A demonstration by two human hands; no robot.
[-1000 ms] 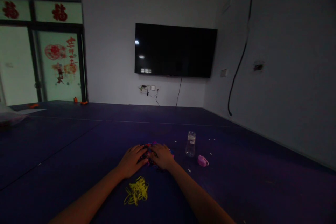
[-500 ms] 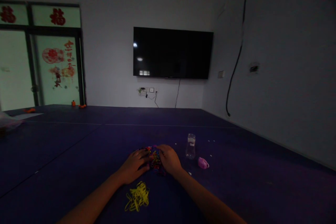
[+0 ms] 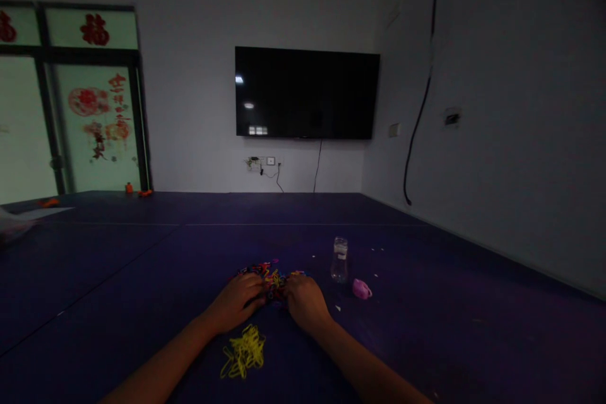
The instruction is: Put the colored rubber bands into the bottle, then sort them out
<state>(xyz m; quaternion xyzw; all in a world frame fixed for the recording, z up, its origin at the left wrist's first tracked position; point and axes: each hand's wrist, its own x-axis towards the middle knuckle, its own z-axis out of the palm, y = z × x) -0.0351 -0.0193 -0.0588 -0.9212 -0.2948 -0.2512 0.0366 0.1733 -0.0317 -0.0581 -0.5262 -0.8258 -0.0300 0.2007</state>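
A pile of mixed-colour rubber bands [image 3: 274, 279] lies on the purple surface between my hands. On its left side rests my left hand [image 3: 240, 298], fingers stretched out and a little apart over the bands. My right hand [image 3: 305, 302] is at the right side of the pile, fingers bent down and close together; their tips are hidden, so anything in them cannot be made out. Closer to me, between my forearms, is a separate heap of yellow rubber bands [image 3: 246, 352]. Right of my right hand stands a clear bottle [image 3: 339, 262], with a pink lid [image 3: 362, 289] beside it.
The wide purple tabletop [image 3: 165, 265] has visible seams. Small white scraps [image 3: 338, 308] lie near the lid. At the far left are a pale plastic bag [image 3: 14, 224] and small orange objects [image 3: 144, 193]. A television [image 3: 307, 93] hangs on the wall; a cable [image 3: 419, 120] dangles at the right.
My right hand has drawn back slightly and its fingers are more bent. More of the bands show along the far edge of the pile. The view has shifted a little.
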